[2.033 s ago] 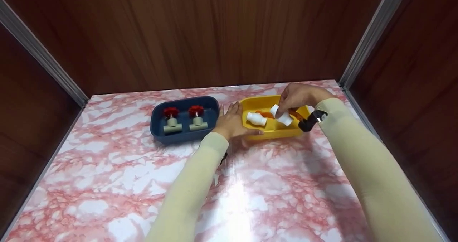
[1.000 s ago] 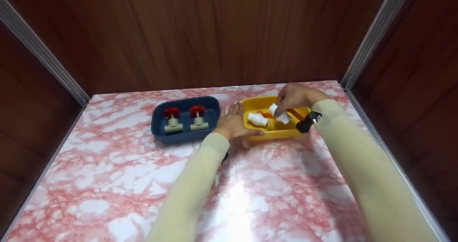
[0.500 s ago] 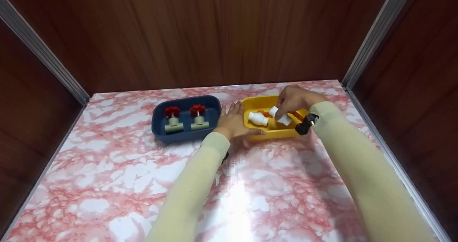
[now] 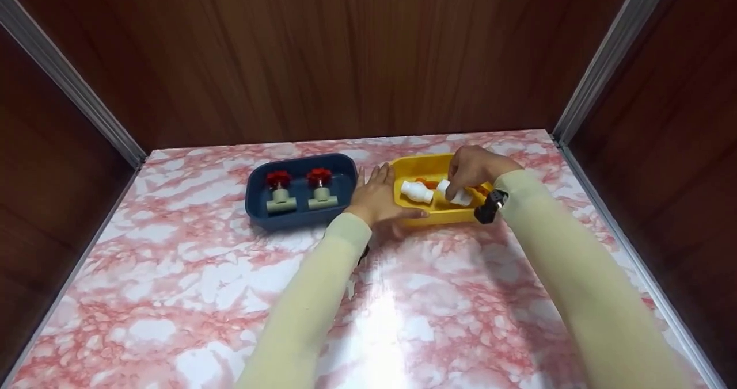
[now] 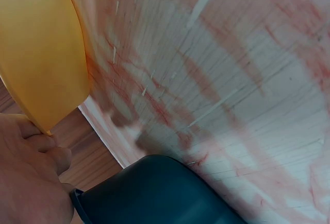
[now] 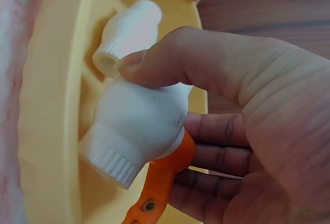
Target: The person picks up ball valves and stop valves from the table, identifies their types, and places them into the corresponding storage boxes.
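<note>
My right hand (image 4: pixel 475 167) pinches a white ball valve (image 6: pixel 144 116) with an orange lever handle (image 6: pixel 154 183). Thumb and fingers wrap its body low inside the yellow tray (image 4: pixel 437 217). To its left in that tray lies a second white ball valve (image 4: pixel 417 191). My left hand (image 4: pixel 377 199) spreads over the gap between the trays, fingers straight and thumb along the yellow tray's front rim. In the left wrist view, the left hand (image 5: pixel 31 177) touches the yellow tray's edge and reaches the blue tray's rim (image 5: pixel 77 195).
On the left stands the dark blue tray (image 4: pixel 299 219), holding two beige valves with red handwheels (image 4: pixel 278 178). Both trays sit toward the back of a pink-and-white marbled table (image 4: pixel 201 297). Brown wood-look panels (image 4: pixel 345 61) enclose the back and sides.
My right hand has lowered with the ball valve, deeper into the yellow tray. The left hand stays at the trays.
</note>
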`<action>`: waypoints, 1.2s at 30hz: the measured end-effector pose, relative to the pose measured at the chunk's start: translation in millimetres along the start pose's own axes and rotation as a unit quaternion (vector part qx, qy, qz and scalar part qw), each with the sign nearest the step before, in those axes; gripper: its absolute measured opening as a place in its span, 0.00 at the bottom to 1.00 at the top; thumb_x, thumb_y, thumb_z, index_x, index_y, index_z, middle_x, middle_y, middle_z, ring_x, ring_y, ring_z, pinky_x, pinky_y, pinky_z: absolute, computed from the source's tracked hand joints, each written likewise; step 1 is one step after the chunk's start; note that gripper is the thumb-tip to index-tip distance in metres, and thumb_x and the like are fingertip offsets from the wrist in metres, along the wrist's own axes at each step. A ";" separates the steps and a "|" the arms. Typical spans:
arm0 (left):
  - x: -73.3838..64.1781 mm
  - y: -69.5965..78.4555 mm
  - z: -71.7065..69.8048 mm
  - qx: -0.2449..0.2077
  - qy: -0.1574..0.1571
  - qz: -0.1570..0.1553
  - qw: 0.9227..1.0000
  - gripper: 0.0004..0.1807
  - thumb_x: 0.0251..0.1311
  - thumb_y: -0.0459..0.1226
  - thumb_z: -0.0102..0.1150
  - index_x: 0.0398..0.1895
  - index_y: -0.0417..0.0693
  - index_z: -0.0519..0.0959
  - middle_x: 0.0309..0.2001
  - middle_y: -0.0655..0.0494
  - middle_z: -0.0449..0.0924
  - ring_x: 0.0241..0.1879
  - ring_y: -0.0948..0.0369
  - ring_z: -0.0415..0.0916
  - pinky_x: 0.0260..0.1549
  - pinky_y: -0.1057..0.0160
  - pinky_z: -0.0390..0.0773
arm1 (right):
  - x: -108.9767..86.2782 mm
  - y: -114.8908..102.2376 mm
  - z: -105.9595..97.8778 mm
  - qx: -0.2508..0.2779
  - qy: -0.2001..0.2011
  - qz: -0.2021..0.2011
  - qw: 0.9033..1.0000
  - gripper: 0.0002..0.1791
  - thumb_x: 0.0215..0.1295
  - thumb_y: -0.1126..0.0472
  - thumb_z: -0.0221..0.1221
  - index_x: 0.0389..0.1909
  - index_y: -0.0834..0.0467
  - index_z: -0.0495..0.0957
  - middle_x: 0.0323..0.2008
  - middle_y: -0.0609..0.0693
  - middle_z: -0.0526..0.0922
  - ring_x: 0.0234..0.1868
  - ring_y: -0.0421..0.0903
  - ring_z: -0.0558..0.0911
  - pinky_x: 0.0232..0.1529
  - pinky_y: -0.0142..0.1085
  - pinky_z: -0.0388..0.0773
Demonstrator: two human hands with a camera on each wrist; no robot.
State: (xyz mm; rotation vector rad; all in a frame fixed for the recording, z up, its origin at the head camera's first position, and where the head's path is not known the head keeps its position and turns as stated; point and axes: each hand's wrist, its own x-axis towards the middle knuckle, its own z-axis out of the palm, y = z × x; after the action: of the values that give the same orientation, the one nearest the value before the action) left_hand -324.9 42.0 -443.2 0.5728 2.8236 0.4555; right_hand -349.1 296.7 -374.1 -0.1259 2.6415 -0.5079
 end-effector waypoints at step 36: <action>-1.1 -1.6 -1.9 0.006 -0.004 0.010 1.000 0.76 0.66 0.81 0.61 0.98 0.41 0.43 0.99 0.45 0.41 0.99 0.46 0.42 0.98 0.39 0.33 | 12.0 -1.4 25.1 -0.059 0.001 0.011 0.998 0.22 0.69 0.50 0.81 0.54 0.61 0.89 0.55 0.58 0.91 0.48 0.55 0.87 0.52 0.46 0.91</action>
State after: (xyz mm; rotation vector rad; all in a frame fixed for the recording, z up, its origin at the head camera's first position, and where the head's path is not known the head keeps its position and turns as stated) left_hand -325.0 39.6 -441.8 0.6057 2.8167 0.4379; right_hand -348.7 285.1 -399.3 -0.1310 2.6714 -0.3452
